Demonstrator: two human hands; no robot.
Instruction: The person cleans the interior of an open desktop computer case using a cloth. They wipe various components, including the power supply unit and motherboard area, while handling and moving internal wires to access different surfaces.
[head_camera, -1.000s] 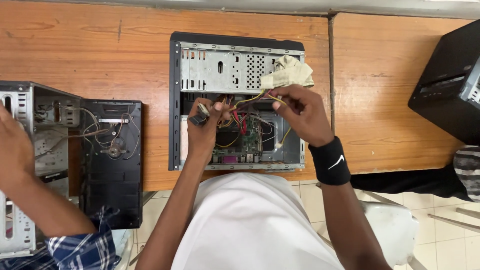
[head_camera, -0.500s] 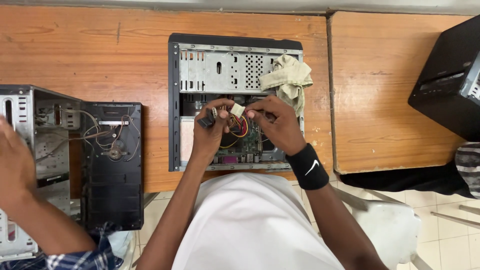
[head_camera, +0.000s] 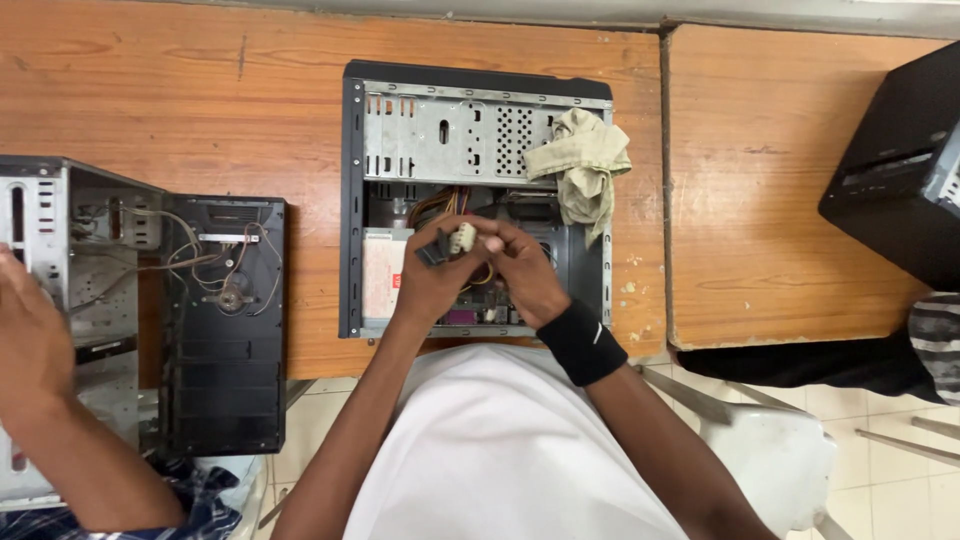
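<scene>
A second ago the right hand (head_camera: 522, 272) reached toward the rag (head_camera: 582, 165) at the far right of the open computer case (head_camera: 478, 130); now both hands meet over its middle. The left hand (head_camera: 432, 275) is closed around a white plug (head_camera: 463, 238) with coloured wires (head_camera: 440, 203), the right pinching its other side, so the work has moved to the connector. A co-worker's hand (head_camera: 30, 345) hovers at the far left.

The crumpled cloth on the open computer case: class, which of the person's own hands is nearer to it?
Right. The right hand is just below-left of the cloth, over the case's interior; the left hand sits farther left, pinching a white connector.
</scene>
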